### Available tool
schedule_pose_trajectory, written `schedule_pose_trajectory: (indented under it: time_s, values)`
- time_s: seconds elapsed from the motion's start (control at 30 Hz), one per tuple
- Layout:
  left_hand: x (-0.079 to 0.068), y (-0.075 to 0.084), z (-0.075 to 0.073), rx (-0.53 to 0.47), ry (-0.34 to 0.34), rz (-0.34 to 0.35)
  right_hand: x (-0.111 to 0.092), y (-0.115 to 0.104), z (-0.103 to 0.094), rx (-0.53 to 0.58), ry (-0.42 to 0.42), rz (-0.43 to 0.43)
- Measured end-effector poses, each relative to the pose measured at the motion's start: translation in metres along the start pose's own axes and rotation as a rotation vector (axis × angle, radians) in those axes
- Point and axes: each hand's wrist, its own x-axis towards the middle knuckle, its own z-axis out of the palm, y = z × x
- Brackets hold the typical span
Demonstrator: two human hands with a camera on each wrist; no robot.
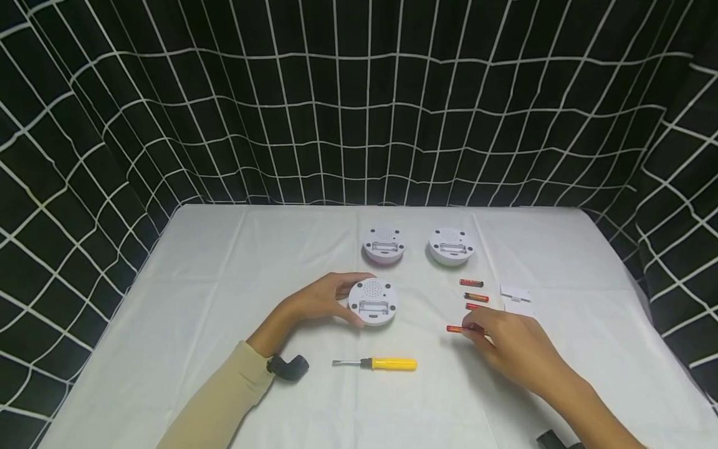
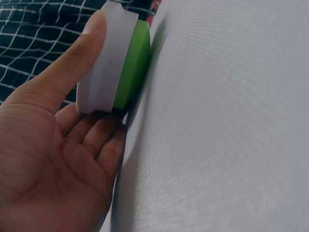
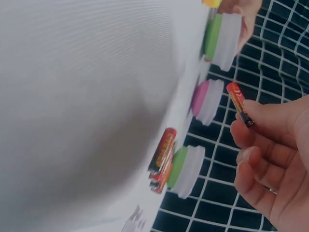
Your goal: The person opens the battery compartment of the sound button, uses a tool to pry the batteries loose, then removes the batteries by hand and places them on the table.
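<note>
My left hand (image 1: pixel 321 299) grips the rim of a round white device (image 1: pixel 373 301), thumb on the near side and fingers on the far side. Its face with speaker holes and an uncovered battery compartment is turned up; the left wrist view shows a green part (image 2: pixel 133 65) below. Between thumb and fingertips, my right hand (image 1: pixel 513 346) pinches a red battery (image 3: pixel 236 101), held above the table to the right of the device. Three more red batteries (image 1: pixel 476 297) lie just beyond that hand, the nearest partly hidden by it.
Two similar devices, one with a pink part (image 1: pixel 384 245) and one with a green part (image 1: pixel 451 247), stand farther back, compartments up. White covers (image 1: pixel 515 292) lie right of the batteries. A yellow-handled screwdriver (image 1: pixel 394 363) lies in front. A black netted curtain (image 1: pixel 370 118) surrounds the table.
</note>
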Motion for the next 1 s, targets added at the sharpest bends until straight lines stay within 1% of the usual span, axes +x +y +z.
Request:
schedule_pose_trajectory:
  time_s: [0.23,0.6,1.0]
  values:
    - [0.0,0.002,0.001,0.008,-0.004,-0.002,-0.009,0.009,0.001,-0.01,-0.018,0.028]
    - [0.001,0.0,0.0,0.021,0.005,-0.018,-0.011,0.02,0.001,0.001,-0.072,0.066]
    - [0.001,0.002,0.001,0.001,0.012,-0.028,-0.01,0.022,0.006,0.004,-0.143,0.077]
